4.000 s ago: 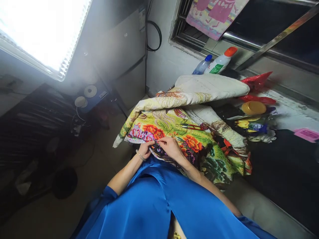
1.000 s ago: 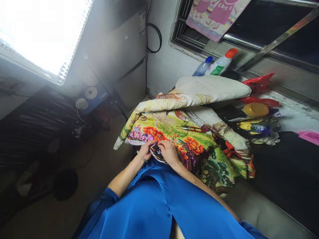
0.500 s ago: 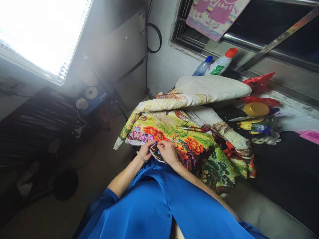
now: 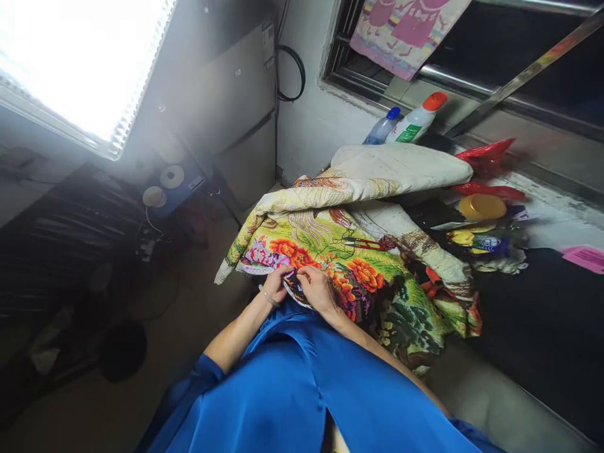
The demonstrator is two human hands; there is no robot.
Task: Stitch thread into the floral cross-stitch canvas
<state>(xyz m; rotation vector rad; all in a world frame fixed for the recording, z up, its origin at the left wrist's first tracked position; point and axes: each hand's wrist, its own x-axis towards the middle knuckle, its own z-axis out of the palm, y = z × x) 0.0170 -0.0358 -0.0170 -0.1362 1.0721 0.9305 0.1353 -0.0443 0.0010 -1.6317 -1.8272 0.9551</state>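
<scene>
A large cross-stitch cloth (image 4: 302, 226) with orange and pink flowers on a green ground lies across my lap, its upper part rolled and folded. My left hand (image 4: 276, 283), with a bangle at the wrist, pinches the cloth's near edge. Close beside it, my right hand (image 4: 315, 288) has its thumb and forefinger pressed together over the dark patch of stitching. Whatever is between those fingertips is too small to make out. Red-handled thread snips (image 4: 362, 243) rest on the cloth beyond my hands, among loose dark thread.
To the right, a gold-lidded jar (image 4: 482, 206), a yellow and blue packet (image 4: 476, 241) and a red plastic bag (image 4: 486, 157) sit by the window. Two bottles, one red-capped (image 4: 418, 119), stand behind the cloth. A bright lamp (image 4: 80, 63) hangs upper left, before a grey fridge (image 4: 240, 94).
The view has shifted very slightly. Both hands keep nearly the same place and grip on the cloth.
</scene>
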